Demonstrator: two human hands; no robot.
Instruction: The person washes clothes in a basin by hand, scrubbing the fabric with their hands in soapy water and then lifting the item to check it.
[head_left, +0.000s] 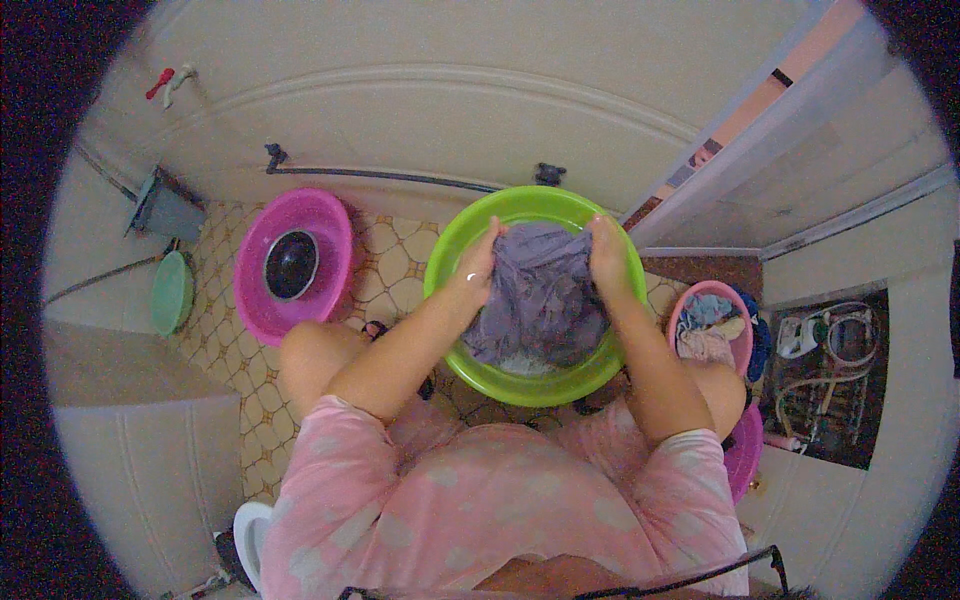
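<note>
A wet-looking purple-grey cloth (544, 292) is bunched up in a lime-green plastic basin (517, 391) in front of me. My left hand (478, 259) grips the cloth's far left edge, and a ring shows on one finger. On the opposite side my right hand (606, 251) has hold of the far right edge. Between them the fabric spreads and sags toward the near side of the basin. Whitish suds or water (529, 365) show below the cloth. My fingertips are partly hidden behind the fabric.
On the tiled floor (266, 442) at left stands a pink basin (251, 292) holding a dark round bowl (292, 265). A pink tub of clothes (709, 330) is by my right knee. A dark pipe (390, 177) runs along the wall, and a red-handled tap (169, 84) is at upper left.
</note>
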